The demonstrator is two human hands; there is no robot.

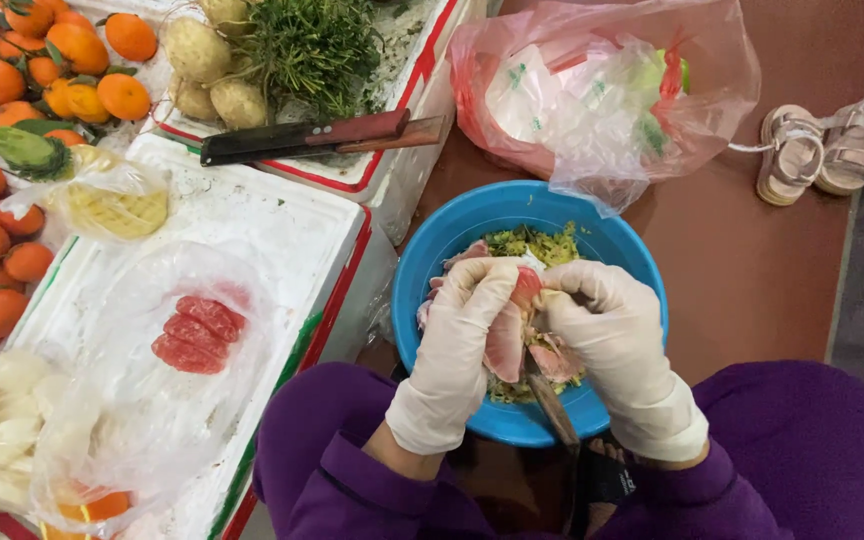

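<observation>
Pink fruit piece [505, 340], held between both gloved hands (left [457, 335], right [612, 335]), above blue bowl [432, 260]

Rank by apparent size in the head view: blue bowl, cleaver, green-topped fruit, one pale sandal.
1. Blue bowl
2. Cleaver
3. and 4. Pale sandal and green-topped fruit: they look alike, and the sandal lies farther away, so unranked.

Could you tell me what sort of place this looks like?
Probably a fruit stall: oranges heaped on white foam boxes, a cleaver, bagged cut fruit. The gloved left hand and right hand peel fruit over a blue basin.
</observation>
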